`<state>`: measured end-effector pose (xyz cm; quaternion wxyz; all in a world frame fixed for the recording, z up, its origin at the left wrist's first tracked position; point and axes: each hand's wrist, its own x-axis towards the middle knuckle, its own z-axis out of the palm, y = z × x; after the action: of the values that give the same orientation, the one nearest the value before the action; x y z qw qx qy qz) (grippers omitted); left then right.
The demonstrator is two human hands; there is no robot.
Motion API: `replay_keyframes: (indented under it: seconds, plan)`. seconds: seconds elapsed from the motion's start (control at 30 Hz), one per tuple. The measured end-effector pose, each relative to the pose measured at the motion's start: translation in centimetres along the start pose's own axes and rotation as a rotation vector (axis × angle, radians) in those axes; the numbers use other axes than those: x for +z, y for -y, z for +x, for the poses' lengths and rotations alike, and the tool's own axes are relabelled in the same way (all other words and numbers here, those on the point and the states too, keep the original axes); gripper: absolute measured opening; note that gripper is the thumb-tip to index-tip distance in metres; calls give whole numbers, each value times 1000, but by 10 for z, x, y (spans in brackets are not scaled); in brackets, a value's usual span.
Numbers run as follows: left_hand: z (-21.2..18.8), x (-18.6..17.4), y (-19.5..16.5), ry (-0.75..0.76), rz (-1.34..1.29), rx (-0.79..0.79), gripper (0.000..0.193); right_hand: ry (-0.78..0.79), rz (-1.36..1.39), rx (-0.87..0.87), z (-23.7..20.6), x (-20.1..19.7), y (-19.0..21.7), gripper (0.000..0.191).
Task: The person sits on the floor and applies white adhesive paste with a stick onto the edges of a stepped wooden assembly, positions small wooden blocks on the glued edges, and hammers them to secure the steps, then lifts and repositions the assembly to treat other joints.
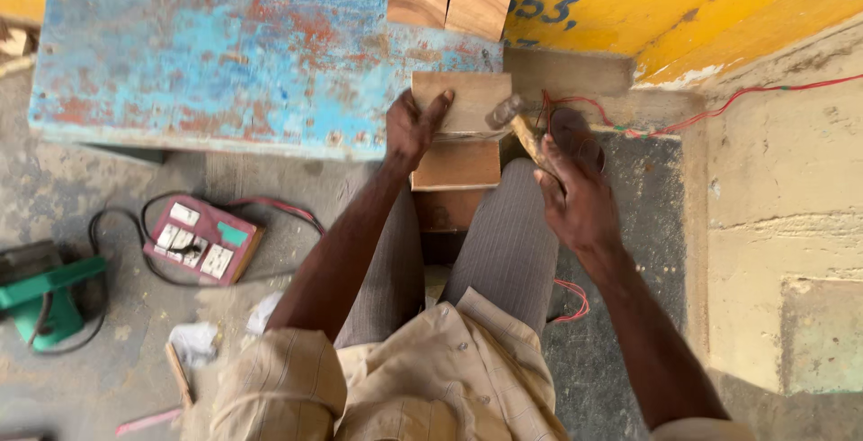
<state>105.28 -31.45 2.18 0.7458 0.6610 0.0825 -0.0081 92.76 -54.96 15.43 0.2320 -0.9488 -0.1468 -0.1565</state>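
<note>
hammer in right hand, left hand steadying board.

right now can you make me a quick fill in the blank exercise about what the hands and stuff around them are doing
1. The left hand presses on a ____ block.
2. The right hand grips a ____ by its handle.
3. The block rests at the edge of a worn ____ table.
4. On the floor beside the switch board lies a ____ power tool.

Missing words: wooden; hammer; blue; green
</note>
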Motion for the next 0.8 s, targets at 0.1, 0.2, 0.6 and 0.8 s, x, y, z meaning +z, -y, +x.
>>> replay_keyframes:
  seconds: [0.1, 0.2, 0.6, 0.8]
  plan:
    - [-1, 0, -3, 31, 15, 155, 44, -35, 43, 5, 1, 2, -5, 49]
    - [-2, -2, -1, -19, 31, -30, 45, -209, 164, 45, -6, 5, -7, 48]
    - [1, 0, 6, -48, 114, -13, 52, 18, 33, 79, -8, 13, -8, 49]
    - [0, -1, 6, -51, 148, -11, 50, -191, 196, -6, -7, 20, 1, 46]
